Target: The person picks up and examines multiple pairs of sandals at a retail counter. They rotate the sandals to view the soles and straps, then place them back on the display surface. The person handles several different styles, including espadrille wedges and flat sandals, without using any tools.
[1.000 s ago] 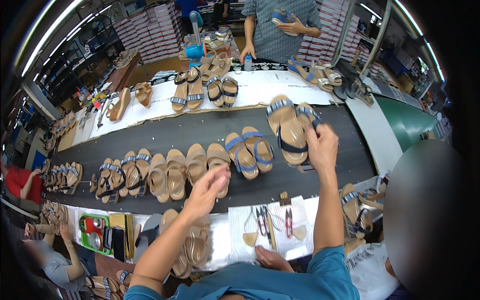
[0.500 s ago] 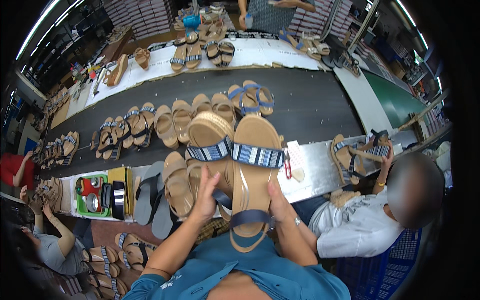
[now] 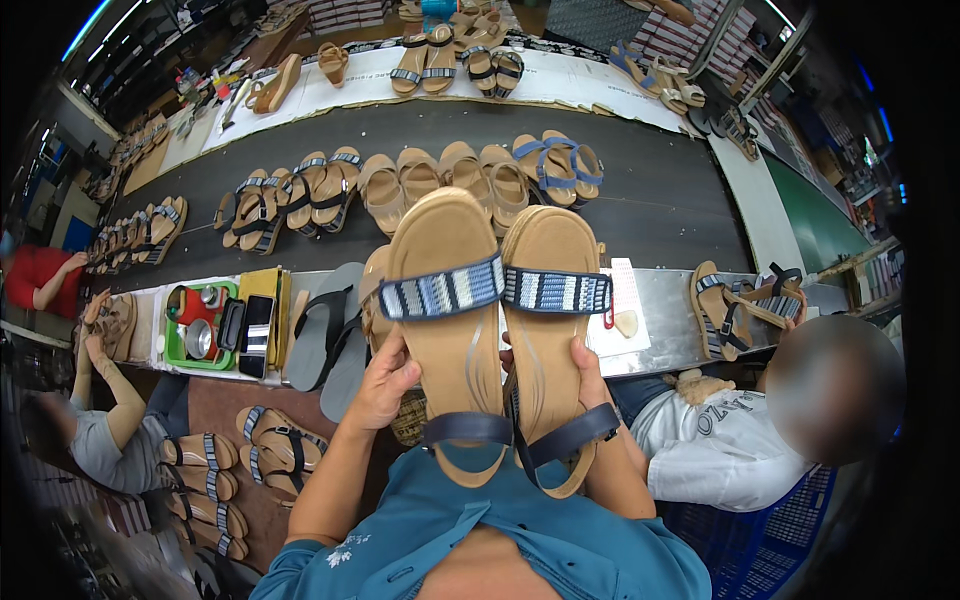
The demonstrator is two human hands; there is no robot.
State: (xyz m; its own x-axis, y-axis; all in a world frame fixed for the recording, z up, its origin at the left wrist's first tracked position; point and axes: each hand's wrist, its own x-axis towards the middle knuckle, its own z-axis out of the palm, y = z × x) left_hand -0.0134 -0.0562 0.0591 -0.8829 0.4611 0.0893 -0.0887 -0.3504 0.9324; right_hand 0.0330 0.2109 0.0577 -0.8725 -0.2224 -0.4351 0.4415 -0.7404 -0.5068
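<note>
A pair of tan sandals with striped blue-and-white toe bands and dark navy ankle straps is held up side by side, toes pointing away from me. My left hand [image 3: 385, 385] is closed on the outer edge of the left sandal [image 3: 460, 365], its thumb along the side. My right hand [image 3: 592, 385] grips the right sandal [image 3: 543, 375] by its outer edge, fingers mostly hidden underneath. The two sandals touch or overlap slightly near the middle. Just beyond them, partly covered, a beige strappy sandal [image 3: 371, 290] lies on the near metal ledge.
Rows of sandals [image 3: 415, 172] stand along the dark conveyor belt [image 3: 400, 130]. On the near ledge are a green tray [image 3: 178, 345], grey flip-flops [image 3: 335, 325] and a paper sheet [image 3: 627, 290]. Co-workers sit left and right; the right person [image 3: 720, 430] handles a striped sandal [image 3: 772, 298].
The left sandal has come up from behind the right one, and both now lie level side by side, soles' tops facing me. The whole view has shifted slightly.
</note>
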